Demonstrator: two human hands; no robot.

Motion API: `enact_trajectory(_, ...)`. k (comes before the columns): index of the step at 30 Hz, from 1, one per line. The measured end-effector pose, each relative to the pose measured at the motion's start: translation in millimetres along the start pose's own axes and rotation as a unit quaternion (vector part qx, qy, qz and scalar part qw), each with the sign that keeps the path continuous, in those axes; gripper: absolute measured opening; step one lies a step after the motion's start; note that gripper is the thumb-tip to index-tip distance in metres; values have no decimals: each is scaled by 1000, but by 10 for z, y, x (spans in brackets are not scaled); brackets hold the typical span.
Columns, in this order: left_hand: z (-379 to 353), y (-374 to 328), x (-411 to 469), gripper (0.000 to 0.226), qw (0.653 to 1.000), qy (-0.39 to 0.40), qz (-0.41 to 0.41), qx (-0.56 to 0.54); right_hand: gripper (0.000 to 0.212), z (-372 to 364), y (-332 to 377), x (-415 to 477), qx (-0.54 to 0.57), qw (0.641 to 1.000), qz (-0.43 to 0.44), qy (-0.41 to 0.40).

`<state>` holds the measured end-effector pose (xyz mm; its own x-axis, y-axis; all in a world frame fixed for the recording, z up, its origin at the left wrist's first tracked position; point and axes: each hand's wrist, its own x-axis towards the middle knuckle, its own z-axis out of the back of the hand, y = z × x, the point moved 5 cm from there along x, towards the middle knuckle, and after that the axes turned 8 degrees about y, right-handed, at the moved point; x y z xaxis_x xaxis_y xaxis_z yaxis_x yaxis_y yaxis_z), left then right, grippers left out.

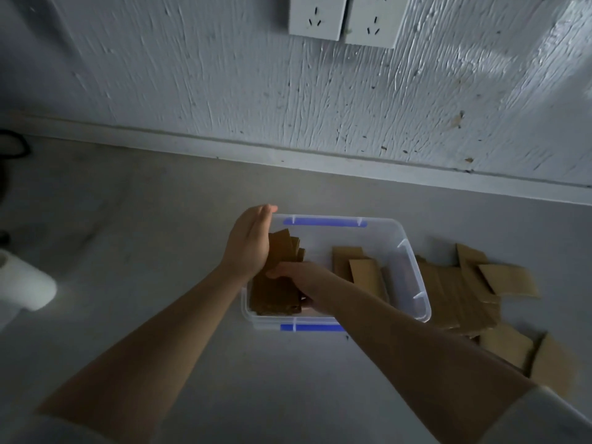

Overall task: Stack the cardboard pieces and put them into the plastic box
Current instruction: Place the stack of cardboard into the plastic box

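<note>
A clear plastic box (413, 261) with blue latches sits on the grey floor. Inside its left half lies a stack of brown cardboard pieces (275, 290). My left hand (248, 241) presses flat against the stack's left side, fingers together and pointing away from me. My right hand (304, 283) rests on top of the stack, fingers curled over its near right edge. More cardboard pieces (355, 267) lie in the middle of the box. A loose pile of cardboard pieces (464, 293) is spread on the floor right of the box.
A textured white wall (288, 107) with two sockets (342, 17) rises just behind the box. A white roll-like object (22, 283) lies at the left edge. Dark cables (12, 145) show at far left.
</note>
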<state>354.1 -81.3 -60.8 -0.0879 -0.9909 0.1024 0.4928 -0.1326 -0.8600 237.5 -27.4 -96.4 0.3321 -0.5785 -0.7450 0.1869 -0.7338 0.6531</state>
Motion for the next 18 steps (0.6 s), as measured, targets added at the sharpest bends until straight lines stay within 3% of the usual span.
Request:
enact_trajectory(4, -20, -42, 6, 56, 999, 9, -35, 37, 65, -23, 24, 64, 36, 999, -2, 6)
enact_trajectory(7, -40, -58, 4, 52, 998, 20, -32, 56, 62, 15, 47, 68, -27, 1000, -1, -16)
enact_trajectory(10, -53, -145, -17, 56, 994, 23, -35, 101, 72, 25, 64, 85, -96, 994, -7, -51)
enact_trajectory(13, -67, -145, -16, 43, 990, 29, -28, 137, 79, 55, 70, 34, -117, 991, -4, -62)
enact_trajectory(18, -96, -295, -64, 42, 973, 34, -59, 218, 58, 201, 134, -258, -140, 987, 40, -72)
